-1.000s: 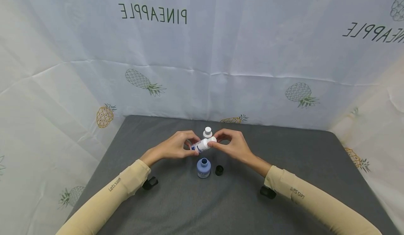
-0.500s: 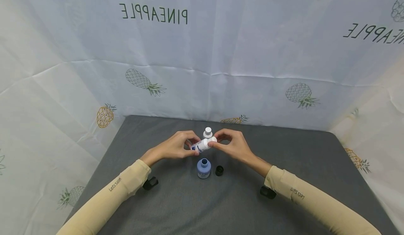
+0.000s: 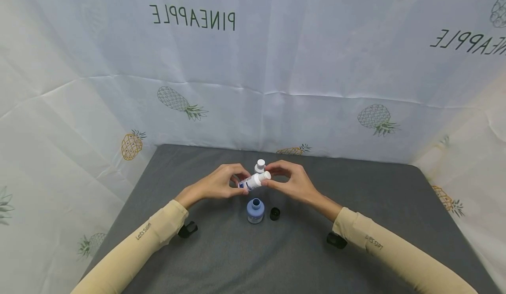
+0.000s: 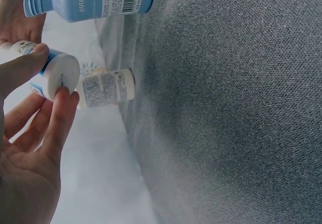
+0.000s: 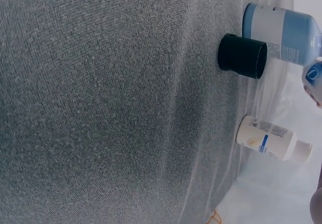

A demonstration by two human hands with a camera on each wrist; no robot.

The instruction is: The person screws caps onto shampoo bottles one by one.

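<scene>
My left hand (image 3: 225, 181) grips a small white bottle (image 3: 250, 183) with a blue label, tilted with its top up to the right; in the left wrist view its base (image 4: 65, 78) faces the camera between thumb and fingers. At the bottle's white cap (image 3: 266, 175), my right hand (image 3: 291, 180) has its thumb and fingertips curled round. Below them stands an uncapped blue bottle (image 3: 255, 213), its threaded neck showing. A black cap (image 3: 274, 213) rests to its right. Behind the hands is a second white bottle (image 3: 260, 165), its cap on and its lower part hidden.
Grey cloth covers the table (image 3: 300, 259). A white curtain (image 3: 316, 74) with pineapple prints hangs along its back and sides. Each wrist wears a black camera mount, such as the right one (image 3: 336, 240), low over the cloth.
The right fingertips have shifted slightly left over the white cap, and more of the cap shows. The left hand and the standing bottles keep their places.
</scene>
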